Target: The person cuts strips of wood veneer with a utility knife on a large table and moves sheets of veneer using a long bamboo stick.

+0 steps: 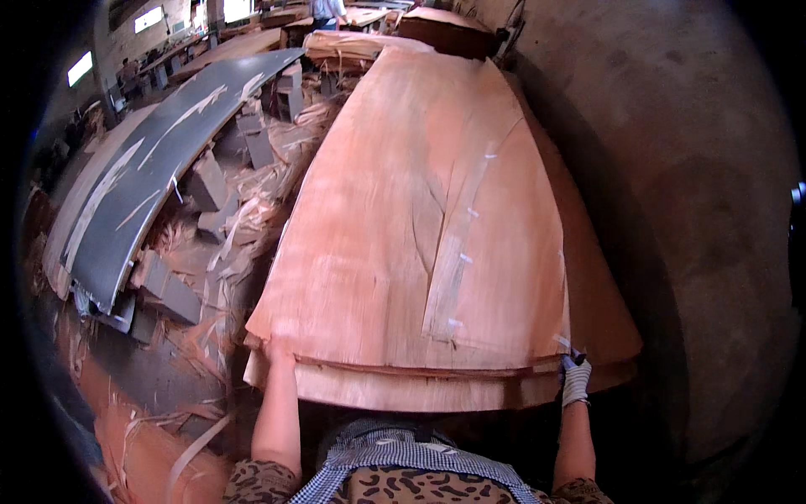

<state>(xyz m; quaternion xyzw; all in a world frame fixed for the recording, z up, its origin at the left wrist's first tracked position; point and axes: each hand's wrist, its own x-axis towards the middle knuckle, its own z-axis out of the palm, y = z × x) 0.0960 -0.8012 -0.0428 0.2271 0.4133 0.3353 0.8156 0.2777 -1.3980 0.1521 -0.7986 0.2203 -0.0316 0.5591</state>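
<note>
In front of me lies a long reddish veneer sheet [353,235] on top of a stack. A narrower piece [504,277] overlaps its right part, with several short white strips along the seam and a dark split beside it. My bare left hand [274,345] is at the near left corner of the top sheet; its fingers blend into the wood colour and cannot be made out. At the near right corner my right hand [576,383], in a pale glove, is closed round a small dark tool [578,359] whose kind is unclear. A white strip lies beside its tip.
Lower veneer layers [403,391] jut out below the top sheet. To the left, a long dark panel [180,139] rests on grey blocks [208,181] amid veneer scraps [252,214]. A bare wall [672,126] stands on the right. Another person [327,12] is at the far end.
</note>
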